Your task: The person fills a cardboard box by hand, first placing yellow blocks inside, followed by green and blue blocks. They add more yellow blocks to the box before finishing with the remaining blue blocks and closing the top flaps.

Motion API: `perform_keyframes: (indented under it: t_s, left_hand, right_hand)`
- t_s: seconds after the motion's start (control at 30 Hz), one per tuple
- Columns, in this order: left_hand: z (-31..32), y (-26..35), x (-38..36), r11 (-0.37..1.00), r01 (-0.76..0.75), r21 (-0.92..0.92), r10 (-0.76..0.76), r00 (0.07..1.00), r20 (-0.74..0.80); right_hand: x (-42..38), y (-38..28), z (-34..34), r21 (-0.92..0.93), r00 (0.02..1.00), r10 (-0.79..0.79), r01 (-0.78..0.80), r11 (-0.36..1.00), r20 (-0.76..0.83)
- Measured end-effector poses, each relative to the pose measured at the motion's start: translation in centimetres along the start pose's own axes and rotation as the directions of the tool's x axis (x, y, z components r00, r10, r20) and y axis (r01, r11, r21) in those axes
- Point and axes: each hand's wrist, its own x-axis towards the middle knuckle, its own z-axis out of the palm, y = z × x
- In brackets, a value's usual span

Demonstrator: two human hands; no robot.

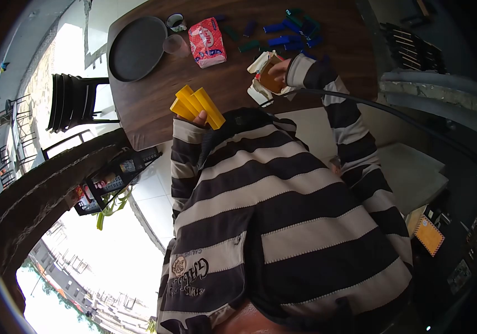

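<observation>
Black tray (137, 49): far left on the dark table (149, 106), nothing touching it from what I'm seeing.

Cup (175, 44): clear one just right of the tray, with a small dark pot behind it.

Red packet (207, 42): lying flat, right of the cup, well apart from both hands.

Left hand (200, 118): at the table's near edge, fingers clamped around a bunch of yellow blocks (196, 106). Mostly I only see a fingertip poking out under them.

Yellow blocks, axis: long sides run from upper left down to lower right, fanned a bit, sticking up past the hand.

Right hand (280, 69): further right and further out on the table, closed on a brown and white box (265, 78). Can't tell how tight.

Blue and green blocks (288, 30): scattered on the far side, just beyond the right hand. So the right hand is way nearer to them than the left.
</observation>
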Motion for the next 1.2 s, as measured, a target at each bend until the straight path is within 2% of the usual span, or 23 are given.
perform_keyframes:
  t_s: [0.03, 0.1, 0.13, 0.17, 0.2, 0.23, 0.3, 0.33, 0.37, 0.43, 0.47, 0.57, 0.6, 0.7, 0.73, 0.83, 0.87, 0.93, 0.97, 1.0, 1.07, 1.13, 1.2]
  left_hand:
    - [0.6, 0.3, 0.6, 0.999, -0.023, -0.049, 0.025, 0.999, 0.031]
    - [2.2, 1.5, 2.4, 0.994, -0.052, -0.093, 0.061, 0.994, 0.093]
    - [3.6, 2.1, 3.5, 0.981, -0.016, -0.194, 0.038, 0.993, 0.113]
    - [3.7, 2.1, 5.3, 0.997, 0.004, -0.073, 0.007, 0.988, 0.152]
    - [5.2, 2.7, 6.8, 0.994, -0.103, 0.038, 0.096, 0.982, 0.161]
    - [6.1, 2.5, 8.5, 0.985, -0.063, 0.163, 0.040, 0.989, 0.142]
    - [9.3, 3.9, 10.7, 0.862, -0.024, 0.507, -0.048, 0.991, 0.129]
    - [10.1, 3.5, 11.6, 0.790, -0.110, 0.603, 0.006, 0.985, 0.172]
    - [10.9, 3.2, 12.3, 0.702, -0.194, 0.685, 0.055, 0.974, 0.219]
    - [11.8, 2.3, 12.9, 0.681, -0.278, 0.678, 0.104, 0.953, 0.286]
    - [11.9, 1.9, 13.1, 0.669, -0.318, 0.672, 0.127, 0.939, 0.318]
    - [12.9, 2.8, 12.1, 0.513, -0.314, 0.799, 0.095, 0.946, 0.310]
    - [13.2, 3.3, 11.8, 0.703, -0.083, 0.706, -0.085, 0.976, 0.200]
    - [12.6, 2.4, 11.9, 0.847, -0.041, 0.530, -0.076, 0.977, 0.197]
    - [12.1, 2.1, 11.9, 0.861, -0.043, 0.507, -0.056, 0.982, 0.178]
    - [10.6, 3.2, 10.5, 0.797, -0.061, 0.601, -0.025, 0.991, 0.135]
    - [10.1, 3.7, 10.0, 0.704, -0.009, 0.710, -0.084, 0.992, 0.096]
    - [6.9, 0.7, 9.8, 0.949, 0.135, 0.284, -0.143, 0.990, 0.010]
    - [4.8, -1.1, 9.6, 0.983, 0.183, 0.032, -0.182, 0.983, -0.022]
    - [2.4, -2.4, 9.2, 0.976, 0.217, -0.004, -0.217, 0.975, -0.044]
    - [-1.6, -3.3, 8.1, 0.962, 0.267, -0.055, -0.272, 0.957, -0.103]
    - [-4.7, -3.9, 6.3, 0.955, 0.280, -0.095, -0.293, 0.939, -0.183]
    - [-7.3, -4.8, 4.8, 0.953, 0.267, -0.145, -0.298, 0.916, -0.268]
  right_hand:
    - [-3.0, -1.7, -1.2, -0.122, 0.931, -0.337, 0.354, 0.927, 0.144]
    - [-6.6, -5.2, -3.1, 0.088, 0.919, -0.388, 0.381, 0.920, 0.077]
    - [-7.4, -5.9, -3.6, 0.193, 0.913, -0.406, 0.392, 0.899, 0.035]
    - [-7.1, -6.3, -3.7, 0.200, 0.878, -0.477, 0.476, 0.856, -0.049]
    - [-6.2, -6.9, -4.0, 0.196, 0.830, -0.542, 0.558, 0.806, -0.133]
    - [-5.5, -7.6, -3.9, 0.181, 0.768, -0.603, 0.638, 0.748, -0.216]
    - [-4.9, -9.3, -2.0, 0.256, 0.755, -0.612, 0.655, 0.711, -0.234]
    - [-4.8, -9.9, -1.1, 0.291, 0.748, -0.617, 0.663, 0.689, -0.243]
    - [-4.8, -10.1, -0.5, 0.142, 0.728, -0.626, 0.676, 0.723, -0.280]
    - [-4.8, -10.1, 0.5, -0.153, 0.681, -0.649, 0.641, 0.752, -0.339]
    - [-5.0, -9.9, 0.2, -0.081, 0.723, -0.609, 0.621, 0.780, -0.325]
    - [-5.6, -9.0, -0.2, -0.031, 0.703, -0.630, 0.659, 0.752, -0.330]
    - [-5.8, -8.5, -0.4, 0.036, 0.727, -0.586, 0.638, 0.769, -0.359]
    - [-6.5, -7.0, -0.4, 0.181, 0.752, -0.472, 0.600, 0.779, -0.460]
    - [-6.4, -6.2, -0.4, 0.131, 0.709, -0.438, 0.594, 0.794, -0.553]
    - [-6.6, -4.2, -0.2, -0.208, 0.636, -0.446, 0.416, 0.885, -0.629]
    - [-6.2, -3.7, 0.3, -0.134, 0.677, -0.347, 0.348, 0.928, -0.649]
    - [-5.5, -2.7, 2.0, -0.292, 0.669, -0.457, 0.352, 0.889, -0.586]
    - [-5.1, -2.4, 2.7, -0.372, 0.662, -0.513, 0.357, 0.857, -0.547]
    - [-4.8, -2.4, 3.3, -0.483, 0.663, -0.552, 0.313, 0.818, -0.505]
    - [-2.5, -2.0, 4.4, -0.531, 0.765, -0.383, 0.064, 0.845, -0.518]
    - [1.7, 0.7, 4.9, -0.572, 0.794, -0.260, -0.130, 0.810, -0.549]
    - [4.4, 2.1, 4.9, -0.729, 0.852, -0.315, -0.109, 0.675, -0.419]
